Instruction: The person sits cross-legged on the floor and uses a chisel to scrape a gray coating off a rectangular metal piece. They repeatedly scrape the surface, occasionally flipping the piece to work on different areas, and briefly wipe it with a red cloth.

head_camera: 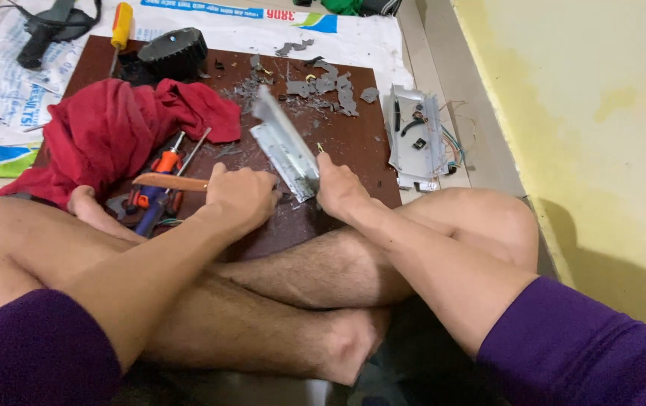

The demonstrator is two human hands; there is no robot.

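While we sit cross-legged on the floor, these lines record what we see at the dark brown wooden board [353, 143] in front of our legs.

Left hand: our left hand [242, 197] is curled into a fist around the wooden-handled tool [169, 182], whose handle sticks out to the left; its working end is hidden behind the fingers, so we cannot say for certain what kind of tool it is.

Right hand: our right hand [340, 188] pinches the near end of the long silvery metal strip [284, 143], holding it tilted up off the board.

Strip: it rises from between both hands towards the far side, near the scattered grey plastic fragments [323, 86].

Step, as we judge it: prying or scraping at the strip's near end, tool against metal.

Next move, as we judge it: a steady grip from the right hand and a controlled push from the left, kept clear of the fingers.

Around: a crumpled red cloth [112, 128], an orange and blue screwdriver [159, 188], an opened white housing with wires [417, 135].
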